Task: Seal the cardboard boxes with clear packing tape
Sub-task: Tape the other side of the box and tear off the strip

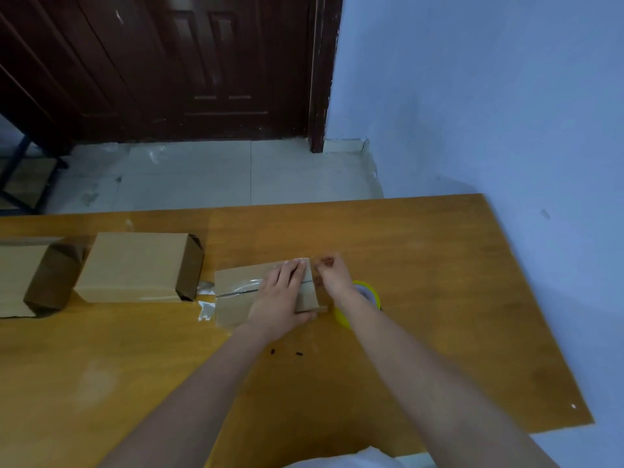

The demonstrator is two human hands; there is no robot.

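Note:
A small flat cardboard box (233, 298) lies in the middle of the wooden table (422, 265), with clear tape shining along its centre seam. My left hand (280, 295) lies flat on the box's right half, its fingers reaching the far edge. My right hand (332, 275) hovers at the box's far right corner, fingers pinched on the end of the clear tape. A roll of packing tape with a yellow core (358, 304) sits just right of the box, partly hidden by my right wrist.
Another cardboard box (135, 265) stands to the left with an open end flap, and a third box (20, 275) lies at the far left edge. Loose tape scraps (206, 300) stick to the table between the boxes. Two small dark specks (285, 352) lie near my left forearm.

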